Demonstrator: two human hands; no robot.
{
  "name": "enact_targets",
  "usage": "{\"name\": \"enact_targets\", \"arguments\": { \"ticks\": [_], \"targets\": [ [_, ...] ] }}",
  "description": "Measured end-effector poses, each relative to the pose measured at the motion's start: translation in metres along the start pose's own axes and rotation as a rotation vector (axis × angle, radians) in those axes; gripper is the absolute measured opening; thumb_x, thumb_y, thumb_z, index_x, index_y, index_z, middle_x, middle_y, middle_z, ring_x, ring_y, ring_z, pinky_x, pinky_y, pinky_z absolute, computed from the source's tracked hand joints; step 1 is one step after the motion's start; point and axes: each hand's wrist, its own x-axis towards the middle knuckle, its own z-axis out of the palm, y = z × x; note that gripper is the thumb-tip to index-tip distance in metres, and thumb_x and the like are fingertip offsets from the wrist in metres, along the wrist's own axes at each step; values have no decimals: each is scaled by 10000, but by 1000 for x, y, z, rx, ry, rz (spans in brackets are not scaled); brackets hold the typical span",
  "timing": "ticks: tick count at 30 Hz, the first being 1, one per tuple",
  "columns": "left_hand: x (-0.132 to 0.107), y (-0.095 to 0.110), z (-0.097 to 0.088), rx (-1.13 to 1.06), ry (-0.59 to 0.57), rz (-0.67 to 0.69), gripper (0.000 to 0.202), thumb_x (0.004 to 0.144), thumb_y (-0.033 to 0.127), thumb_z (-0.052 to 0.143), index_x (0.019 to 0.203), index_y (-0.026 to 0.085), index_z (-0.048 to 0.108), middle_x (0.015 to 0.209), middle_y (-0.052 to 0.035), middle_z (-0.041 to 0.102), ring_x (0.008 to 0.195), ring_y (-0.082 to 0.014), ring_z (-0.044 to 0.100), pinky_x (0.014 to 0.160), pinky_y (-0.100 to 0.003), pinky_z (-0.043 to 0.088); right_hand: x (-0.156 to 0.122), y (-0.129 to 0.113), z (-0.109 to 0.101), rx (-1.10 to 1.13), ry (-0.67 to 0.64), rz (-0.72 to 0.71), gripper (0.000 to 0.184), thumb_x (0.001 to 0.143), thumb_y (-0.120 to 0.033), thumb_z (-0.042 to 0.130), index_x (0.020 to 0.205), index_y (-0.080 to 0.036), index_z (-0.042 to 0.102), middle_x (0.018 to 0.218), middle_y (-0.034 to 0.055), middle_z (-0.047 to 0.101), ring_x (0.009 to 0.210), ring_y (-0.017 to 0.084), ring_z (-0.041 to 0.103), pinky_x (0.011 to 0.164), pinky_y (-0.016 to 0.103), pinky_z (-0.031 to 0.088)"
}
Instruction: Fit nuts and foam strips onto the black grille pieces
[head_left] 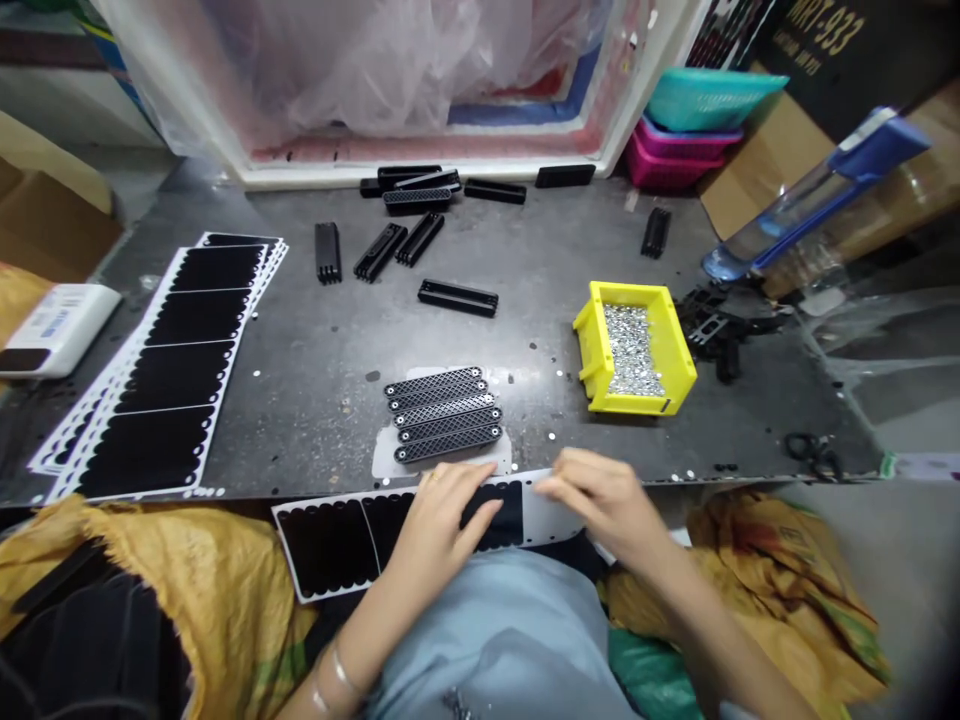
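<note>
A sheet of black scalloped-edge stickers point(330, 548) on white backing lies across my lap at the table's front edge. My left hand point(448, 515) rests over the sheet, fingers stretched out and thumb apart. My right hand point(600, 497) is closed in a pinch above the bare white end of the sheet; whatever is between its fingertips is hidden. Just beyond my left hand, several black bars with a crosshatched face point(444, 415) lie side by side in a row, silvery dots at their ends.
A yellow bin point(679, 370) holds small metal pieces. Stacked sticker sheets point(169, 345) lie left. Loose black bars point(457, 297) are scattered behind. A tape-like blue roll point(817, 195), baskets point(712, 100) and scissors point(814, 452) are right. A foam box point(420, 175) stands at the back.
</note>
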Motion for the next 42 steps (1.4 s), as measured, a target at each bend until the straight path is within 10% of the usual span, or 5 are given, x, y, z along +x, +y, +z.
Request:
{"name": "enact_targets", "arguments": {
  "ticks": [6,13,20,33,42],
  "targets": [
    [12,5,18,2,21,-38,189,1056,240,528,933,207,667,909,-26,700,857,-205,571,778,-360,428,-35,11,55,-13,103,-68,285,1004,-192,615,1254,-280,721,1029,81,686,930,200,677,792,342,593],
    [8,1,24,108,292,91,85,1030,187,585,1030,192,670,906,-29,718,812,-178,596,756,-339,412,-29,-1,1,574,158,196,74,963,-255,681,1031,-279,666,1083,36,599,767,153,700,705,345,626],
    [-3,-19,-37,163,486,-148,88,992,219,653,1065,229,700,989,-24,762,953,-194,669,924,-370,430,50,-25,55,-91,39,-191,407,1012,-131,577,1409,-221,594,1154,101,682,995,184,681,823,328,551],
    [-5,-48,-61,-126,246,-471,219,975,355,616,842,274,770,852,19,785,897,-210,688,999,-420,389,82,-29,93,-184,-191,-329,158,1018,-254,625,1080,-247,770,1093,61,776,893,198,626,779,360,506],
    [-2,-49,-61,-109,219,-505,162,924,360,681,803,258,714,832,41,729,883,-197,653,1014,-416,350,71,-15,43,-58,-190,-25,184,1011,-288,641,1147,-223,747,1027,80,715,915,191,676,793,346,562]
  ]
}}
